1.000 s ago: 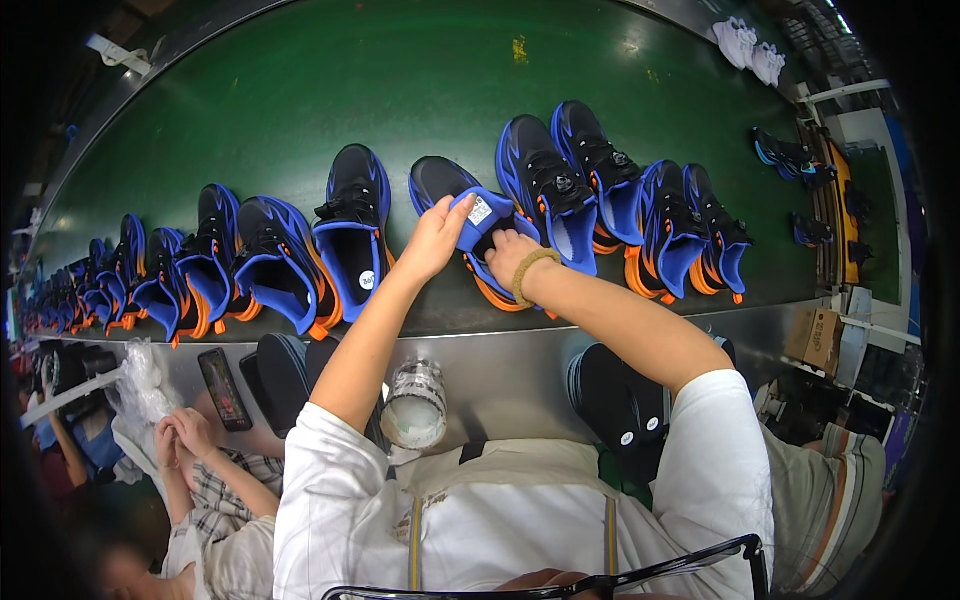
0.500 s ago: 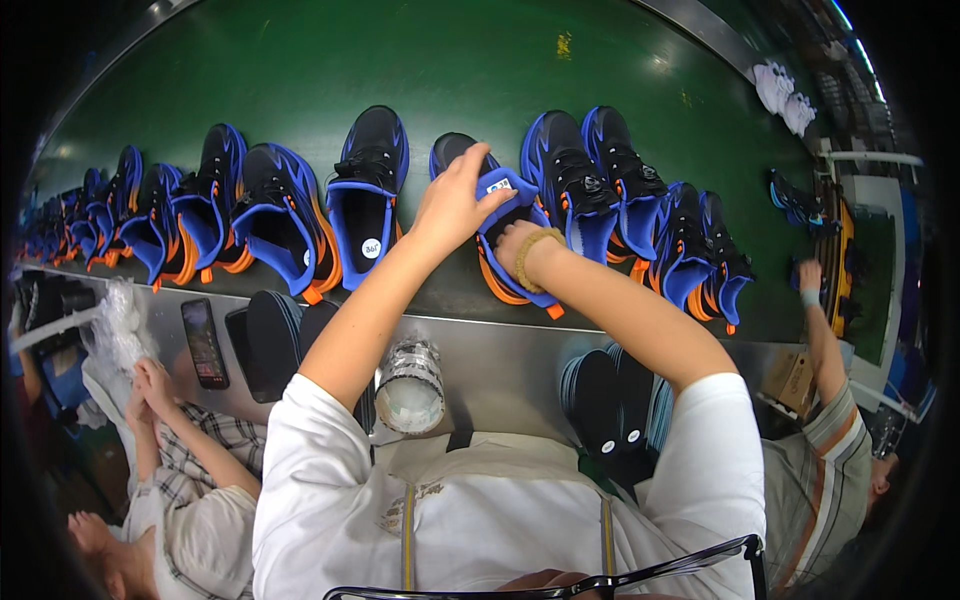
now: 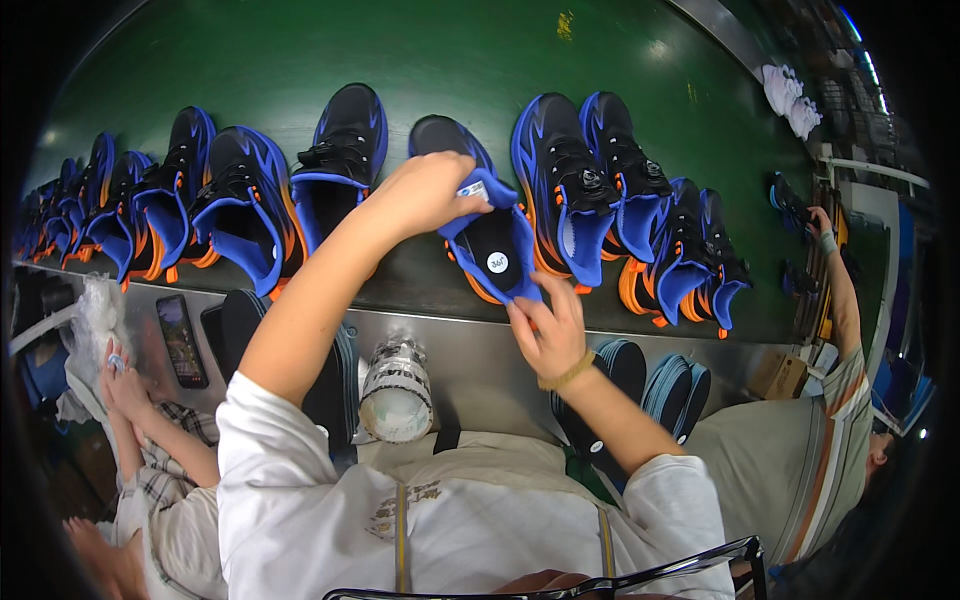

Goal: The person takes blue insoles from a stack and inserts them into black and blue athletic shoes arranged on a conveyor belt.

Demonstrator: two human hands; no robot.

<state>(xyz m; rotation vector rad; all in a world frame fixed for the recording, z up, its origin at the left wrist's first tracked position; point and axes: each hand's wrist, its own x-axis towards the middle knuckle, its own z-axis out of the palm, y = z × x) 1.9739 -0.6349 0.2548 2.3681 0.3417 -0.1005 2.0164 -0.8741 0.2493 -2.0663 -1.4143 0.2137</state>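
A black and blue sneaker with an orange-edged sole (image 3: 522,245) stands in front of me, toe pointing away. My left hand (image 3: 428,195) grips its padded blue tongue, thumb on the inner side, and pulls the opening wide. At the heel end, my right hand (image 3: 552,328) pinches the blue collar between thumb and fingers. Inside the shoe lies a black insole (image 3: 490,235) with a round white sticker at the heel. Close on the right stands a matching sneaker (image 3: 560,165); another sneaker (image 3: 350,130) is on the left, partly behind my left forearm.
More such sneakers line the green work surface (image 3: 450,50) both ways. Along the metal ledge are insole stacks (image 3: 668,390), a tape roll (image 3: 398,395) and a phone (image 3: 181,340). Co-workers' hands show at left (image 3: 125,385) and right (image 3: 822,222). A cardboard box (image 3: 778,374) sits right.
My right hand has come out of the sneaker and moved back to its heel collar, uncovering the insole. My left hand stays at the tongue, which is drawn further toward the left.
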